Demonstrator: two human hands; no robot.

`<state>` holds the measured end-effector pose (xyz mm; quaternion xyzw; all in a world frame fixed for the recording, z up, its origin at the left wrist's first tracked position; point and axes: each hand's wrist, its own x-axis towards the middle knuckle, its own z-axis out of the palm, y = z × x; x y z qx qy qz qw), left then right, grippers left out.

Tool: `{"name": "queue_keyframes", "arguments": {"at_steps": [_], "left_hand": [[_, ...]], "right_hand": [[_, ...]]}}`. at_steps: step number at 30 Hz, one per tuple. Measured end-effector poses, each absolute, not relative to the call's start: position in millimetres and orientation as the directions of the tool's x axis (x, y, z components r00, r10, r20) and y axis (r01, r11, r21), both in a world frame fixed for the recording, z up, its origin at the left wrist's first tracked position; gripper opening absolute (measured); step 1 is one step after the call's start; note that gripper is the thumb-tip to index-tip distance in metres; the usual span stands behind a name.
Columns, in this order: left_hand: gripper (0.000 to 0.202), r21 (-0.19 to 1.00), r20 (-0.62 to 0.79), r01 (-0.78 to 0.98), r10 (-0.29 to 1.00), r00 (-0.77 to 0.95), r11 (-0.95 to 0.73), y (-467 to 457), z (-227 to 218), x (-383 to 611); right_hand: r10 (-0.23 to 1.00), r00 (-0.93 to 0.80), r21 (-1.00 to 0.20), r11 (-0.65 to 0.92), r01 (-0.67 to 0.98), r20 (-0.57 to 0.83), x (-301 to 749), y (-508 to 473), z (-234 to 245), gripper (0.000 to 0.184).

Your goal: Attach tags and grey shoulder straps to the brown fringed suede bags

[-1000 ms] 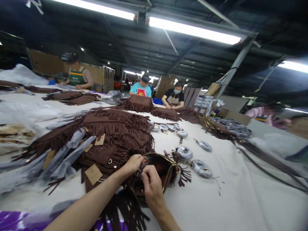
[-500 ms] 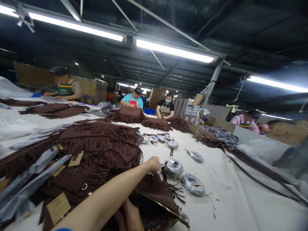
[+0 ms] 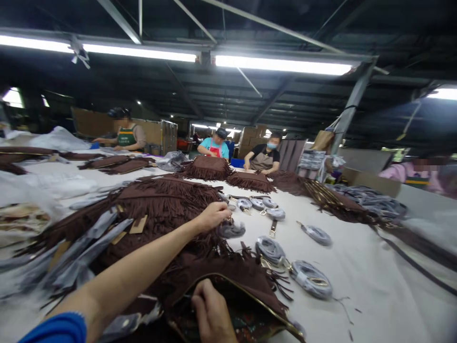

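My left hand (image 3: 213, 216), at the end of an arm reaching in from the lower left, is closed on the metal end of a coiled strap (image 3: 231, 229) wrapped in grey plastic. The coil hangs just above the brown fringe. In front of me a dark brown fringed bag (image 3: 246, 281) lies with its gold zipper open, showing a dark patterned lining. My right hand (image 3: 214, 309) is at the mouth of this bag, its fingers curled in at the edge; the fingertips are partly hidden. Two more wrapped strap coils (image 3: 311, 278) lie right of the bag.
A heap of fringed brown bags (image 3: 160, 205) with paper tags and plastic-wrapped pieces covers the left. More strap coils (image 3: 316, 234) lie on the white table (image 3: 360, 281). Co-workers (image 3: 264, 155) sit across it. Long brown straps (image 3: 417, 257) trail along the right.
My left hand has lifted a coiled strap from the table and drawn it leftward over the bags. My right hand shows more fully at the bag's open mouth. The view has turned left.
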<state>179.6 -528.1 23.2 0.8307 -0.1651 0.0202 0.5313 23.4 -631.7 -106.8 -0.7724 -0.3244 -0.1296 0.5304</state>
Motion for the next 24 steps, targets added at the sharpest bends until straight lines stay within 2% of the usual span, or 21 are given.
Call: {"name": "queue_keyframes", "arguments": {"at_steps": [3,6,8,11,13,16,20,24], "left_hand": [[0.016,0.864,0.231,-0.283,-0.172,0.958,-0.416,-479,27,136],[0.020,0.881,0.185,-0.213,-0.108,0.977,-0.422,-449,18,90],[0.023,0.923,0.129,-0.143,-0.062,0.990,-0.358,-439,9,64],[0.028,0.957,0.103,-0.097,0.009,0.995,-0.275,-433,-1,34],[0.028,0.913,0.200,-0.172,0.039,0.979,-0.370,-433,-5,21],[0.028,0.808,0.316,-0.263,0.011,0.949,-0.527,-436,-9,10],[0.030,0.839,0.284,-0.264,-0.032,0.958,-0.476,-440,-14,6],[0.031,0.875,0.273,-0.277,-0.070,0.960,-0.396,-438,-21,4]], "right_hand": [[0.304,0.785,-0.776,-0.182,0.604,0.539,22,-633,-103,0.022],[0.237,0.840,-0.837,-0.145,0.528,0.489,20,-631,-100,0.025],[0.201,0.849,-0.841,-0.153,0.519,0.488,17,-630,-96,0.023],[0.197,0.784,-0.743,-0.253,0.620,0.588,11,-630,-85,0.021],[0.224,0.697,-0.620,-0.330,0.712,0.681,8,-631,-77,0.020],[0.237,0.601,-0.499,-0.376,0.781,0.763,4,-630,-68,0.017],[0.184,0.674,-0.571,-0.401,0.716,0.716,5,-623,-64,0.016],[0.207,0.753,-0.620,-0.454,0.639,0.625,8,-619,-66,0.019]]}}
